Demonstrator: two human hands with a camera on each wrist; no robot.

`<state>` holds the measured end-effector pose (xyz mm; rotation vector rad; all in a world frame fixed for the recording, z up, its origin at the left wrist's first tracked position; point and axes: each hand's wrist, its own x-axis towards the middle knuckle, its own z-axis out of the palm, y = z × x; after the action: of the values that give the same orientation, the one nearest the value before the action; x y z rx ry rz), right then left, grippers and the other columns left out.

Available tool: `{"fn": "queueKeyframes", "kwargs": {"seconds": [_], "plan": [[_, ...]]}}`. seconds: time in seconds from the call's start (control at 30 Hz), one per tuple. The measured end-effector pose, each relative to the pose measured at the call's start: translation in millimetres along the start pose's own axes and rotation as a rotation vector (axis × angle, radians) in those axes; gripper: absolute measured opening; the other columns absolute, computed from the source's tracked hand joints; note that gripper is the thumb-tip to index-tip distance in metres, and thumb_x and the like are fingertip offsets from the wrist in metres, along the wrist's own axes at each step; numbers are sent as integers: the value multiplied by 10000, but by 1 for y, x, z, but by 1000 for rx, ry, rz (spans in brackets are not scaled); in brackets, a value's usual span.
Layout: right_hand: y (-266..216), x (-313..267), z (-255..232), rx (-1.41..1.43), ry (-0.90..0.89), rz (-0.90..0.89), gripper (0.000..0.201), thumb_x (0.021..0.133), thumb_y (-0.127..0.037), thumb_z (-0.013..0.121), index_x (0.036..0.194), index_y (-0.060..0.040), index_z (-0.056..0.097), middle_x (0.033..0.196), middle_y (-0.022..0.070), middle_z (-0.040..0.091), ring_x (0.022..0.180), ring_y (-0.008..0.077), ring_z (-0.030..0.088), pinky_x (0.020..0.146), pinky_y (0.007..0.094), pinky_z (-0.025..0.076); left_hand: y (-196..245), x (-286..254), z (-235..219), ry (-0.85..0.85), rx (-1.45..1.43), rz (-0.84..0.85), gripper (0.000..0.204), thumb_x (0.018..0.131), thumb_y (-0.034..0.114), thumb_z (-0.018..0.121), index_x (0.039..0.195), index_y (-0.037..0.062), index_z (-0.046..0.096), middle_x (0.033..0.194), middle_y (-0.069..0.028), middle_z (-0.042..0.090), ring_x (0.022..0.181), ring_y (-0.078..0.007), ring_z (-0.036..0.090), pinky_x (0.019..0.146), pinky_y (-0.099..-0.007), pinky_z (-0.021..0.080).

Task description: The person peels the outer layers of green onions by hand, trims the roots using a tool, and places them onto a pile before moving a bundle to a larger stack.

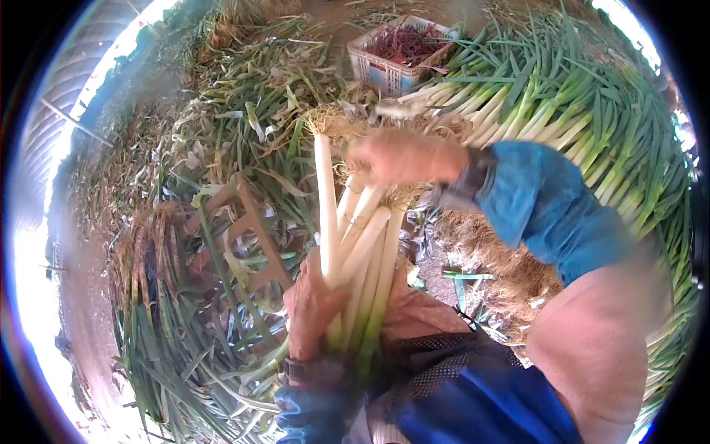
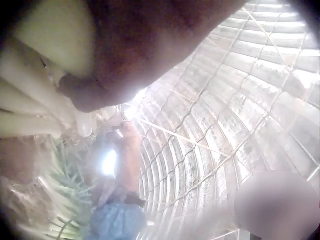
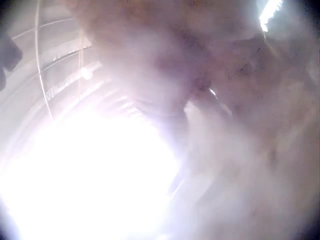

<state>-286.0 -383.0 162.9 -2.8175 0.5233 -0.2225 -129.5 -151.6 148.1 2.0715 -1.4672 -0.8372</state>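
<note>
In the head view the left hand [image 1: 314, 303] grips a bundle of several leeks [image 1: 360, 244] around their white stalks, root ends pointing up. Above the bundle's roots is the right hand [image 1: 407, 157], blurred, with its fingers bent near the root tufts [image 1: 329, 122]; whether it holds something cannot be made out. The left wrist view shows the left hand [image 2: 140, 45] dark and close against pale stalks [image 2: 30, 75], the right arm's blue sleeve [image 2: 117, 220] below. The right wrist view is blurred and glaring, with part of the right hand [image 3: 150, 65] across its top.
A plastic crate [image 1: 388, 74] with reddish strands stands at the back. Many leeks [image 1: 562, 111] lie in a row along the right. Unpeeled-looking leeks [image 1: 159, 318] lie at the left, by a brown frame [image 1: 259, 229]. Leaf scraps [image 1: 244, 96] cover the ground behind.
</note>
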Motion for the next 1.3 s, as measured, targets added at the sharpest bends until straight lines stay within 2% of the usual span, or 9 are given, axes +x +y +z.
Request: {"fn": "queueKeyframes", "kwargs": {"seconds": [0.2,0.5,0.7,0.8,0.9,0.97,1.03,1.1,1.3], "plan": [[-12,-10,13,-26,67,-199,180,853,-233,540,824,-55,548,667,122,552,657,244,620,567,388,495,-3,2,-6,-129,-253,53,655,610,119,573,1224,-41,408,1009,-177,573,891,-243,545,808,-337,444],[14,5,36,-261,157,98,82,780,-67,529,714,-19,537,608,124,556,620,240,620,543,393,488,-8,-14,-6,-74,102,150,704,613,56,577,1283,6,364,1144,-234,470,1069,-352,487,911,-373,390],[35,31,33,-120,252,313,153,776,-68,505,645,1,545,616,141,558,557,262,584,513,398,494,-24,6,-7,-82,-104,87,578,621,69,589,1182,-13,476,957,-200,562,891,-278,558,794,-354,444],[86,36,28,-503,216,376,162,821,-89,473,697,3,524,610,127,557,511,256,561,462,380,486,-15,-2,-15,-90,-178,51,477,651,73,613,1108,-29,521,871,-181,613,782,-260,607,710,-354,481],[95,6,-19,-477,418,347,162,893,-104,437,757,-22,470,515,51,404,451,171,481,407,307,428,-39,6,-14,-198,-270,14,446,665,69,608,1089,-42,532,823,-134,622,740,-172,586,680,-324,481],[42,-4,-38,-60,266,336,51,837,-74,495,856,-27,505,586,35,434,475,130,468,388,233,401,-40,8,-17,-238,-297,19,433,673,68,603,1084,-50,535,832,-118,621,753,-146,574,685,-313,478],[-13,-27,-16,-207,455,-153,121,777,-91,564,884,-40,538,725,43,488,579,119,485,460,242,441,-37,11,-19,-263,-307,14,434,678,71,602,1088,-54,532,843,-110,621,760,-136,570,691,-305,477],[-51,-39,21,-452,194,-347,148,765,-152,594,884,-72,556,841,49,509,719,138,512,609,292,479,-32,11,-21,-291,-298,-3,449,680,80,604,1101,-54,523,857,-110,623,762,-142,571,696,-301,478],[-21,-11,23,-403,48,-198,136,789,-275,591,851,-155,568,820,-11,554,790,163,530,740,324,443,-21,9,-19,-298,-375,269,780,618,69,648,1319,13,311,1144,-193,501,1056,-250,496,874,-373,424]]}}
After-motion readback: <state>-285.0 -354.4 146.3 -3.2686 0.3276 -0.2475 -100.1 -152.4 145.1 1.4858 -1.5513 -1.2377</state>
